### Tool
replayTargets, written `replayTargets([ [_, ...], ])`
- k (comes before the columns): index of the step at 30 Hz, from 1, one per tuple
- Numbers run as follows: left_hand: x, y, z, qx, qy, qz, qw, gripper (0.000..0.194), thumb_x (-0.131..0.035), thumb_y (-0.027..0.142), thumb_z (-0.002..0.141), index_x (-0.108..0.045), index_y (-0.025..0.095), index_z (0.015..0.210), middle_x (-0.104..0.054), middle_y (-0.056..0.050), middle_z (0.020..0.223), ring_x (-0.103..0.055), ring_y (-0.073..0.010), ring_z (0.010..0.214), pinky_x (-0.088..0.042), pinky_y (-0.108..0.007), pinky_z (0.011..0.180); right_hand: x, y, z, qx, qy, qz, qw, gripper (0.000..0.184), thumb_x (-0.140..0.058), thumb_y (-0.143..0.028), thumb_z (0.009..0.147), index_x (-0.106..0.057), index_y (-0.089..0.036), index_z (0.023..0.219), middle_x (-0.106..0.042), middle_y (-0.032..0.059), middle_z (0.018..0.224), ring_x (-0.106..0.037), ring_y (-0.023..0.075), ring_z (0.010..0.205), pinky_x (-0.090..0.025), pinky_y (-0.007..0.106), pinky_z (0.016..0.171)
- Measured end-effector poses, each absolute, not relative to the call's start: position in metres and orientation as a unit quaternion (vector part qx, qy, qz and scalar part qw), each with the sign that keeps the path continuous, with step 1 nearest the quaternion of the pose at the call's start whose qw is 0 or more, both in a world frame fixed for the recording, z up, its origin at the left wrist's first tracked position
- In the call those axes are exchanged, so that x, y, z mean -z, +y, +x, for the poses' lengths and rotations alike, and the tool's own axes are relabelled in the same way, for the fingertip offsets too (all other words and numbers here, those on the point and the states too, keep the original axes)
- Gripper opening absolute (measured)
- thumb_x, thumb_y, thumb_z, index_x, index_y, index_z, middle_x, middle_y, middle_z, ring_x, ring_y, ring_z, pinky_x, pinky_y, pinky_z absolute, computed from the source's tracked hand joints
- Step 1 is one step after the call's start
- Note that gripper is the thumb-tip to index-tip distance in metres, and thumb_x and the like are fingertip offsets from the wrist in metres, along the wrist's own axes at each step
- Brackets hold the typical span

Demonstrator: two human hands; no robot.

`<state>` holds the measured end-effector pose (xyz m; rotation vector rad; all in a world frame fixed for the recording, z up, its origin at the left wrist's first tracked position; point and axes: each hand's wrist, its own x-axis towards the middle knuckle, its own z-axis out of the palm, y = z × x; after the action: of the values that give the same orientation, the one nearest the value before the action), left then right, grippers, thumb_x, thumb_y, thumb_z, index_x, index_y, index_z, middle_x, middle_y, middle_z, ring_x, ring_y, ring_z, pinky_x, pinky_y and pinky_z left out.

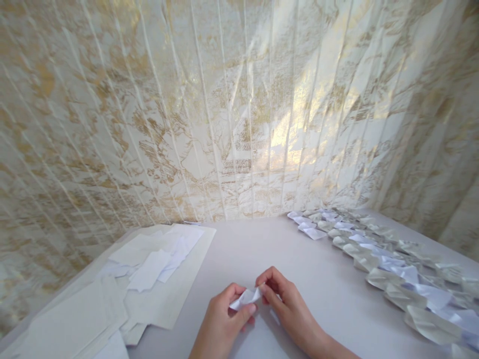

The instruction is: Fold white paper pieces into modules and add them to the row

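Probably folded paper (247, 297) between both grips (225, 310) (287, 299)

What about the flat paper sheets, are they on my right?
No, the flat sheets lie to your left, while folded paper pieces line the right.

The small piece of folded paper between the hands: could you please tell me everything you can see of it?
The folded paper is small, white and matte, with angled creases and raised edges that give it a shallow, open, boat-like shape. It is held above the table, tilted up toward its right end. The left hand grips its left part, and the right hand pinches its right tip. Fingers hide some edges.
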<state>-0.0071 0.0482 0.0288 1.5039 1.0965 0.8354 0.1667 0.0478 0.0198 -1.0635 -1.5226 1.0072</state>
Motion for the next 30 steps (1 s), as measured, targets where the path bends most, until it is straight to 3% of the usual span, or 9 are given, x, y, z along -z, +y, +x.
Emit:
replayTargets([
  [5,-0.033,0.049,-0.009,-0.36,0.46,0.618,0.526,0.026,-0.06,0.042,0.082,-0.063,0.015,0.083,-0.075,-0.006,0.079,-0.07,-0.0206,0.07,-0.048,-0.026,0.06,-0.021,0.052,0.166,-0.478,-0.585,-0.412,0.51,0.025,-0.056,-0.043,0.088,-0.053,-0.019,0.083,-0.049,-0.0043,0.068,-0.047,0.0131,0.063,-0.038,0.024,0.061],
  [8,-0.032,0.049,-0.01,-0.359,0.462,0.622,0.521,0.028,-0.061,0.044,0.081,-0.061,0.017,0.078,-0.073,-0.003,0.072,-0.07,-0.0206,0.068,-0.048,-0.026,0.059,-0.023,0.05,0.166,-0.506,-0.598,-0.405,0.471,0.026,-0.064,-0.043,0.082,-0.055,-0.019,0.087,-0.053,-0.0044,0.066,-0.048,0.0133,0.062,-0.037,0.024,0.061],
  [11,-0.032,0.048,-0.01,-0.336,0.473,0.651,0.489,0.028,-0.059,0.045,0.083,-0.063,0.018,0.078,-0.072,-0.001,0.069,-0.07,-0.0208,0.069,-0.049,-0.026,0.061,-0.027,0.047,0.165,-0.488,-0.615,-0.447,0.429,0.021,-0.066,-0.037,0.078,-0.059,-0.018,0.075,-0.056,-0.0034,0.061,-0.047,0.0131,0.059,-0.035,0.024,0.059],
  [15,-0.035,0.047,-0.01,-0.314,0.472,0.694,0.445,0.031,-0.053,0.047,0.09,-0.068,0.02,0.086,-0.075,-0.001,0.075,-0.07,-0.0206,0.073,-0.05,-0.026,0.067,-0.031,0.047,0.164,-0.443,-0.613,-0.493,0.43,0.02,-0.064,-0.034,0.076,-0.06,-0.017,0.066,-0.056,-0.0031,0.057,-0.045,0.0124,0.056,-0.033,0.023,0.056],
  [20,-0.035,0.047,-0.009,-0.338,0.42,0.673,0.506,0.041,-0.048,0.054,0.091,-0.066,0.017,0.093,-0.074,-0.006,0.087,-0.07,-0.0215,0.08,-0.053,-0.028,0.069,-0.036,0.049,0.167,-0.441,-0.615,-0.491,0.43,0.026,-0.063,-0.04,0.077,-0.06,-0.017,0.066,-0.057,-0.0029,0.056,-0.047,0.0133,0.056,-0.035,0.024,0.056],
  [23,-0.029,0.05,-0.009,-0.367,0.411,0.628,0.549,0.049,-0.047,0.062,0.088,-0.061,0.016,0.094,-0.071,-0.008,0.088,-0.068,-0.0185,0.071,-0.051,-0.026,0.059,-0.036,0.052,0.171,-0.385,-0.636,-0.491,0.453,0.027,-0.062,-0.041,0.081,-0.061,-0.017,0.068,-0.061,-0.0008,0.064,-0.052,0.0154,0.063,-0.04,0.025,0.063],
  [26,-0.022,0.053,-0.01,-0.39,0.419,0.579,0.581,0.052,-0.045,0.068,0.086,-0.056,0.017,0.088,-0.064,-0.001,0.07,-0.059,-0.0125,0.054,-0.044,-0.022,0.048,-0.032,0.054,0.176,-0.324,-0.666,-0.493,0.457,0.027,-0.06,-0.04,0.086,-0.064,-0.018,0.071,-0.06,0.0,0.068,-0.053,0.0163,0.067,-0.041,0.026,0.065],
  [30,-0.022,0.055,-0.011,-0.396,0.438,0.579,0.562,0.04,-0.051,0.058,0.085,-0.054,0.017,0.086,-0.055,0.006,0.06,-0.048,-0.0087,0.046,-0.039,-0.02,0.046,-0.028,0.054,0.179,-0.272,-0.719,-0.472,0.431,0.024,-0.056,-0.037,0.09,-0.069,-0.02,0.079,-0.061,0.0022,0.077,-0.054,0.017,0.071,-0.041,0.026,0.066],
])
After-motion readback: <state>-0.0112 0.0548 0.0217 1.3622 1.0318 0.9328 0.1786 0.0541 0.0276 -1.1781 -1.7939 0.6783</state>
